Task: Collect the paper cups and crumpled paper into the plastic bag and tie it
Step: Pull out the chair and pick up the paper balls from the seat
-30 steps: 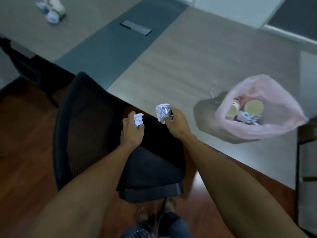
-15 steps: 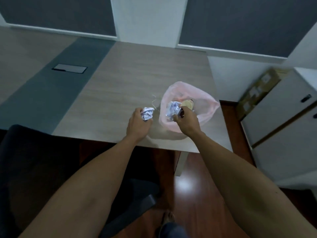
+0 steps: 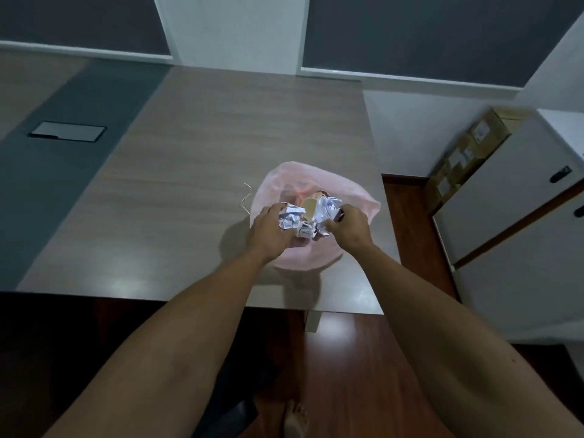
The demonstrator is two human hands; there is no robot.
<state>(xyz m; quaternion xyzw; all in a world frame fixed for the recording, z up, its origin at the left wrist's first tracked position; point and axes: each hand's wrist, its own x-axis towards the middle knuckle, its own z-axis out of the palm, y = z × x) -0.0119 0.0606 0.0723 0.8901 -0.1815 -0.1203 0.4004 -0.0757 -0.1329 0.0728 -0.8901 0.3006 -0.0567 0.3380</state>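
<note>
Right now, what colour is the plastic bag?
Pale translucent pink bag, in the head view.

We see the plastic bag (image 3: 316,184) on the table (image 3: 205,153) near its front right corner, paper cup (image 3: 309,208) and crumpled paper (image 3: 305,230) in it, both hands over its mouth; cable hatch (image 3: 67,131) far left, cabinet (image 3: 512,216) right of table

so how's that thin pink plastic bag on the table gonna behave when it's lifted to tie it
The thin pink plastic bag will probably be floppy: its translucent rim sags unevenly. It is likely light, holding only paper cups and crumpled paper. Lifted by one side, it may spill.
</note>
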